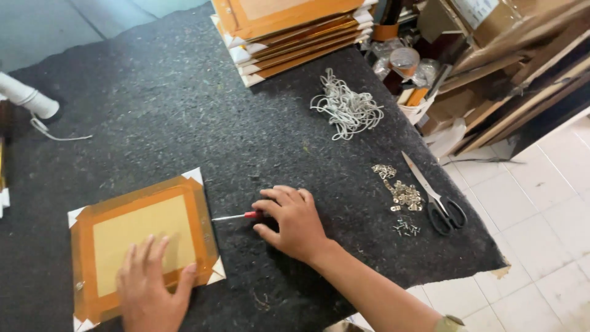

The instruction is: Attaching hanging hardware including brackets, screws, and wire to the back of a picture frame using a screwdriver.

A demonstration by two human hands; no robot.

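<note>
A picture frame (144,212) lies face down on the dark felt table top (184,110), its back sealed with brown tape and white protectors on its corners. My left hand (150,286) rests flat on the frame's near right part, fingers spread. My right hand (292,221) lies just right of the frame, fingers curled over the red handle of a small screwdriver (236,216) whose thin metal shaft points left toward the frame's edge.
A stack of taped frames (295,31) stands at the far edge. A bundle of white cord (347,107), small metal hangers (402,193), screws (405,227) and black-handled scissors (436,200) lie to the right. A white tube (27,95) is at the left.
</note>
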